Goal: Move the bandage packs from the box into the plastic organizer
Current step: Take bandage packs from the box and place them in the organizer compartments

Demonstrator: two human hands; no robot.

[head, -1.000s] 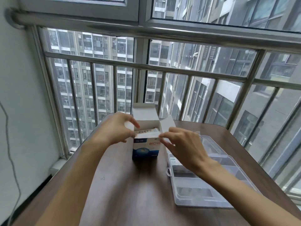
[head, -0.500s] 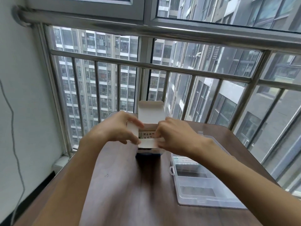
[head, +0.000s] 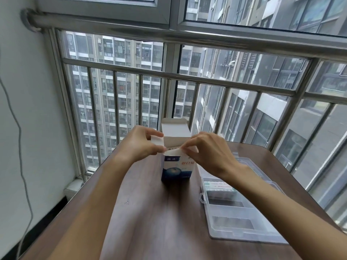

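Note:
A blue and white bandage box (head: 176, 168) stands upright on the brown table (head: 150, 222), its lid flap (head: 175, 128) raised behind. My left hand (head: 142, 145) pinches the box's left top flap at the mouth. Just to the right, my right hand (head: 208, 152) pinches a white bandage pack (head: 173, 152) that lies across the mouth, with printed packs behind it. The clear plastic organizer (head: 234, 218) lies open to the right of the box. A pack with green and red print (head: 219, 185) sits in one of its far compartments.
A metal window railing (head: 187, 79) runs just behind the table's far edge. A white wall with a hanging cable (head: 20, 147) is on the left. The organizer's clear lid (head: 247, 162) lies open behind it, partly under my right forearm.
Both hands stayed at the box mouth. Half a second ago they covered the box front; now they sit slightly higher, the front shows again, and the white pack is tilted up at its right end.

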